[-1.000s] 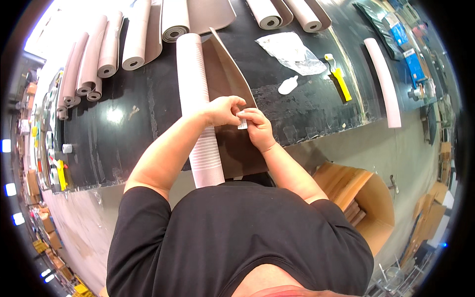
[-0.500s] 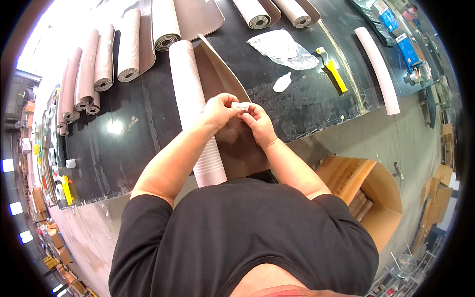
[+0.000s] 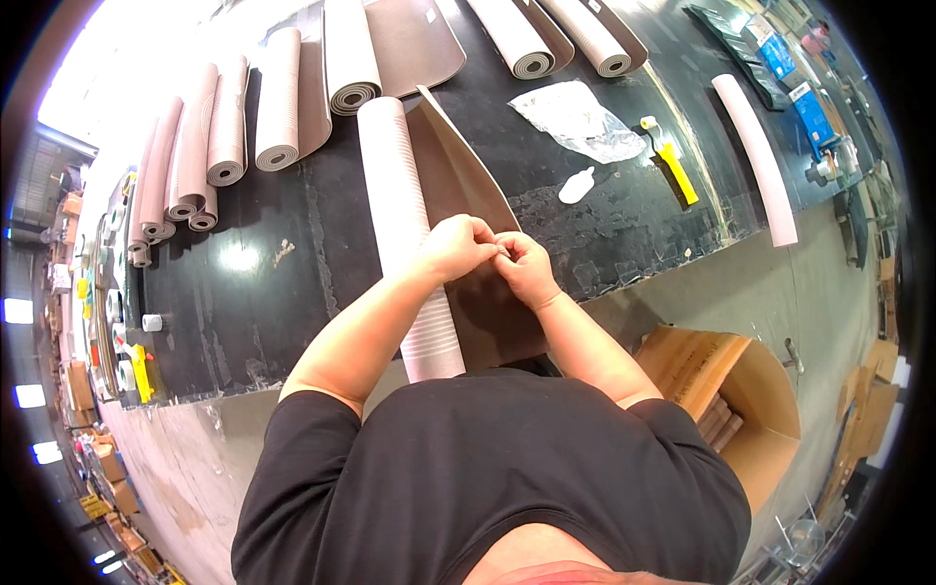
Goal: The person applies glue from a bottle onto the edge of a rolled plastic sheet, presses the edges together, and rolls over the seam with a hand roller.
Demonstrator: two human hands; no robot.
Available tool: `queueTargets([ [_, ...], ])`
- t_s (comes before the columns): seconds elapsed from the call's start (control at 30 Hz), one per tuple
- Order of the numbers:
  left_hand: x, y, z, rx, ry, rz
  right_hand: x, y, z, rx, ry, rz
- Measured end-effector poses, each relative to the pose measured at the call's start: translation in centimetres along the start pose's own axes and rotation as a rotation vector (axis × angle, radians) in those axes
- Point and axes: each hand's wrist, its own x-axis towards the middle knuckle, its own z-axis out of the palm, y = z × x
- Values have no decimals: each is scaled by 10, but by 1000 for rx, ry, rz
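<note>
My left hand [image 3: 458, 251] and my right hand [image 3: 527, 272] meet fingertip to fingertip above a partly unrolled mat. Both are closed in a pinch around a small white label [image 3: 501, 251], of which only a sliver shows between the fingers. Below my left wrist lies the rolled part of the mat, a pale pink ribbed roll [image 3: 395, 185]. Its loose brown flap [image 3: 453, 175] spreads to the right, under my hands, with one edge curling up.
Several rolled mats [image 3: 281, 102] lie along the far side of the black table [image 3: 263, 322]. To the right are a clear plastic bag [image 3: 582, 119], a white bottle [image 3: 577, 185], a yellow-handled roller [image 3: 677, 174] and a pink strip [image 3: 759, 161]. An open carton [image 3: 770, 390] stands beside me.
My fingertips have closed together over the white label, which showed more plainly before. The whole view has shifted slightly, so things sit a bit lower and to the right.
</note>
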Motion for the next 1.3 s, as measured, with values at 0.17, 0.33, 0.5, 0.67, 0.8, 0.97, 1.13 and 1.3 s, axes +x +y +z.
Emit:
queueTargets([
  [0.17, 0, -4, 4, -36, 58, 38, 3, 6, -1, 65, 4, 63],
  [0.33, 2, -11, 13, -168, 203, 70, 4, 0, -1, 344, 15, 68],
  [0.5, 9, -8, 10, -237, 75, 0, 4, 3, -4, 336, 0, 69],
  [0.67, 65, -28, -20, -125, 185, 421, 1, -7, -3, 362, 36, 115],
  [0.8, 111, -24, -44, -312, -119, 142, -7, -27, -14, 440, -3, 107],
  [0.97, 128, -18, -33, -206, -133, 83, 7, -22, -71, -132, 559, -256],
  [1.13, 133, -15, -31, -376, -175, 6, 49, -6, -131, -724, 618, -211],
  [1.3, 135, -18, -31, -296, -119, -17, 82, 3, -137, -905, 463, -346],
])
